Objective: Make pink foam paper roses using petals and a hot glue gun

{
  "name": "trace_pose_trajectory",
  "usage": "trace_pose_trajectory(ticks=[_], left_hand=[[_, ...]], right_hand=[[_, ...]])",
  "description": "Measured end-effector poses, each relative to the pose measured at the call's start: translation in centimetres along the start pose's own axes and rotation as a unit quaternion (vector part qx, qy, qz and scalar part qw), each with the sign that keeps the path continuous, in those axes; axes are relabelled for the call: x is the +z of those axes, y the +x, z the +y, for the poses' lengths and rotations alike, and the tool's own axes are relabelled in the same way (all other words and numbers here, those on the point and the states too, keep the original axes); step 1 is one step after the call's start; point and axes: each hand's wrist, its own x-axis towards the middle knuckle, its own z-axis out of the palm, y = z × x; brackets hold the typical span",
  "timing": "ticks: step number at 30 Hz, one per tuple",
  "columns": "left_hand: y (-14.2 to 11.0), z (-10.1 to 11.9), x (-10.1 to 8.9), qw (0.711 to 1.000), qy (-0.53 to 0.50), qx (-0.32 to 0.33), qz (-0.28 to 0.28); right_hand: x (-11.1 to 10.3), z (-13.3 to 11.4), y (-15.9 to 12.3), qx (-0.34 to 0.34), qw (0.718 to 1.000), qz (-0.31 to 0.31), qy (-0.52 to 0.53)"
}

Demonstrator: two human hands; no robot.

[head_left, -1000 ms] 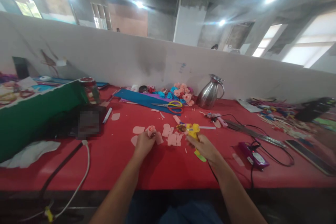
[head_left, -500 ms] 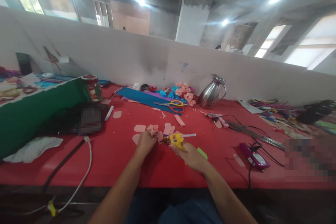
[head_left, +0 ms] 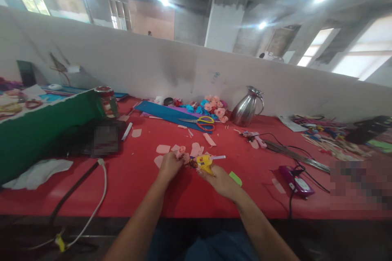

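Well left of scissors [head_left: 206, 122], on red table [head_left: 128, 195]: green panel [head_left: 45, 134], with white tissue [head_left: 38, 173] farther to near side. Less far left of scissors, slightly toward far side: lidded jar [head_left: 106, 102]. Closer in to scissors, a little to near side: white stick [head_left: 126, 131]. Left of scissors, nearer front edge: loose pink petals [head_left: 163, 149], then left hand [head_left: 170, 168], pinching pink flower [head_left: 181, 151] in fingertips; cannot make out exact finger placing. Running left from under scissors: blue sheet [head_left: 162, 112]. Directly on near side of scissors: yellow glue gun [head_left: 203, 160], pointed left at flower; cannot tell whether touching. Just beyond scissors: paper roses [head_left: 218, 109], heaped, mostly pink with some blue. Near side of scissors, slightly right: right hand [head_left: 223, 180], curled around handle of glue gun; cannot see trigger. Farther right on same side: flat green piece [head_left: 235, 178]. Right of scissors, toward far side: steel pitcher [head_left: 245, 109], upright. Well right of scissors, nearer front edge: purple power box [head_left: 295, 182], with black cord.
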Motion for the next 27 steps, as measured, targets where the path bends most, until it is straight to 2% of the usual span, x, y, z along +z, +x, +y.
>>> trace_pose_trajectory(ticks=[12, 20, 27], left_hand=[[-0.4, 1.3, -0.3, 0.999, -0.031, 0.012, -0.031], [-0.3, 0.8, -0.2, 0.999, -0.017, 0.025, -0.044], [-0.5, 1.2, -0.4, 0.999, -0.002, 0.027, -0.019]], right_hand=[[-0.6, 0.5, 0.2, 0.007, 1.0, 0.013, -0.027], [-0.8, 0.3, 0.1, 0.005, 0.999, 0.012, -0.031], [-0.9, 0.0, -0.2, -0.018, 0.997, 0.021, -0.074]])
